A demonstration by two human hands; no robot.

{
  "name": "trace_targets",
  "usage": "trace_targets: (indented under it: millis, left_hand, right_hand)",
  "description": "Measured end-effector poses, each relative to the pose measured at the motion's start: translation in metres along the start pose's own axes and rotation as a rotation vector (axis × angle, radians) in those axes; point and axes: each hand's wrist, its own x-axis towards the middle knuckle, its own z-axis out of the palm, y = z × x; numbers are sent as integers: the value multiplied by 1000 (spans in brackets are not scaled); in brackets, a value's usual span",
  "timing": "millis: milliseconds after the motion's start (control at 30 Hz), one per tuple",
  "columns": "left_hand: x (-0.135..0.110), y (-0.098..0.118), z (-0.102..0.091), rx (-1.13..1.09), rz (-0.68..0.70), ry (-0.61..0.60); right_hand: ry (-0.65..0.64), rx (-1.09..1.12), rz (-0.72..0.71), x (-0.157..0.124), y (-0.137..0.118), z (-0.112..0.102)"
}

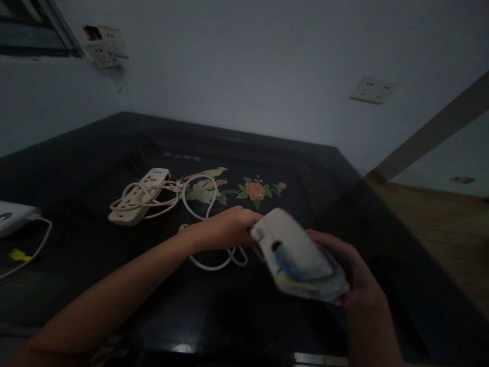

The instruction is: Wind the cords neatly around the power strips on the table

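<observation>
My right hand point(353, 275) grips a white flat device point(298, 257) with blue and yellow marks, held tilted above the black table point(114, 275). My left hand point(229, 227) is closed in a pinch at the device's near-left corner, where a white cable point(206, 204) runs. The cable loops over the table behind my left hand. The device is blurred by motion.
A cream power strip point(139, 196) with its cord wound round it lies at the back left. The table top bears a flower picture point(255, 191). A white gadget point(15, 216) with a cable sits at the left edge. Wall sockets point(372, 90) sit above; wooden floor point(439, 229) lies right.
</observation>
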Motion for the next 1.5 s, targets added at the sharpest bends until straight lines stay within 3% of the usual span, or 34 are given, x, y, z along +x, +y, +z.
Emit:
trace_targets:
  millis: [100,200,433,600,833,1000,1133,1300,1500]
  left_hand:
    - [10,-10,-4,-101,-96,50]
    - [14,-13,-13,-282,-209,175]
    - [10,-10,-32,-520,-216,456]
    - [12,-12,-35,-682,-98,725]
    - [7,-1,-42,-797,-3,811]
    - [-1,2,-55,-842,54,839]
    - [-5,7,-61,-877,104,817]
    - [-8,9,-58,-767,86,629]
    - [-10,11,-50,-219,-12,312]
  right_hand:
    - [-290,48,-113,4,-4,3]
    - [-437,39,-68,9,-5,6]
    - [-319,-97,104,13,3,8]
    - [-382,-139,116,17,4,8]
    - [-460,-247,83,20,2,7]
    - [-343,-344,142,20,9,-2]
    - [-158,-442,178,25,20,-8]
    - [159,-523,219,34,30,-11]
    - [439,-354,180,37,32,-11]
